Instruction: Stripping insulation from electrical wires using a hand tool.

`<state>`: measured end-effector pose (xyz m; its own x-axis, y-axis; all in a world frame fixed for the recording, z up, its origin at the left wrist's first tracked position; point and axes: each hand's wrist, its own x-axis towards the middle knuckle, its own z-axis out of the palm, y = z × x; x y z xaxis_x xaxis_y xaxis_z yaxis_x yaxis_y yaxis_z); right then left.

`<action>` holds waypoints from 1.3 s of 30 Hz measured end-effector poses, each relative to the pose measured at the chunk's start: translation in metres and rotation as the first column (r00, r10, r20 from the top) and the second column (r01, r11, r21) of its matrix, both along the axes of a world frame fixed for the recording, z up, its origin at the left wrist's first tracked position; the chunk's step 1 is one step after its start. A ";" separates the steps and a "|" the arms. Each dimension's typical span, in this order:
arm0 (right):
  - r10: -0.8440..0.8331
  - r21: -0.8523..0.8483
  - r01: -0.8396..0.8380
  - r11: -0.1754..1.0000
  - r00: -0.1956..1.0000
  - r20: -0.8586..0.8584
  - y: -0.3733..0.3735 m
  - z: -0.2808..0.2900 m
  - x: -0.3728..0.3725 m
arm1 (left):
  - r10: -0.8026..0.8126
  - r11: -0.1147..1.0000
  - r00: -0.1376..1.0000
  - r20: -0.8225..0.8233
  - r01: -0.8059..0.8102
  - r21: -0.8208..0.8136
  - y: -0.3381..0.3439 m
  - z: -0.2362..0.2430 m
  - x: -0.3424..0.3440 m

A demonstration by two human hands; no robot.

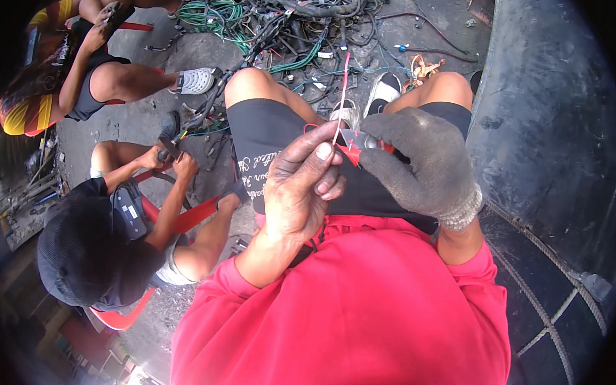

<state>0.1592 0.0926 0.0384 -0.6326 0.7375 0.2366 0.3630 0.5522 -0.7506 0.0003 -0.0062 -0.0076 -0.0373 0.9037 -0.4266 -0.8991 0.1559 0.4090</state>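
My bare left hand [298, 181] is closed, pinching a thin wire [343, 90] between thumb and fingertips. The wire stands up past my fingers, pinkish red at its far end and paler near my thumb. On my right hand [421, 160] is a grey knitted glove, its fingers closed around a small cutting tool [357, 138] with a silvery metal part. The tool touches or nearly touches the wire beside my left fingertips. A red pointed piece [352, 154] shows just below the metal; whether it belongs to the tool I cannot tell. Both hands are above my lap.
A tangled heap of cables [296, 17], black with green coils, lies on the ground ahead. Copper-coloured strands [422, 69] lie near my right foot. Two people sit at left; the nearer one, in a dark cap [85, 257], works with both hands. A large dark surface [555, 122] with ropes stands at right.
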 end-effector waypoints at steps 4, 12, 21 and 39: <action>0.046 0.013 -0.047 0.999 0.998 0.040 0.000 -0.007 -0.004 | -0.007 1.000 1.000 -0.018 0.008 0.030 0.001 0.001 0.000; 0.035 0.034 -0.036 0.999 0.998 0.052 0.000 -0.005 -0.004 | -0.018 0.998 0.999 -0.029 0.020 0.053 0.001 0.002 0.000; -0.043 0.166 0.034 0.985 0.998 0.052 0.000 -0.010 -0.009 | -0.012 1.000 1.000 -0.010 0.012 0.019 0.003 0.003 -0.002; 0.071 0.038 -0.069 0.997 0.997 -0.044 0.006 -0.002 0.005 | -0.019 1.000 0.998 0.059 0.018 0.018 -0.003 0.004 0.001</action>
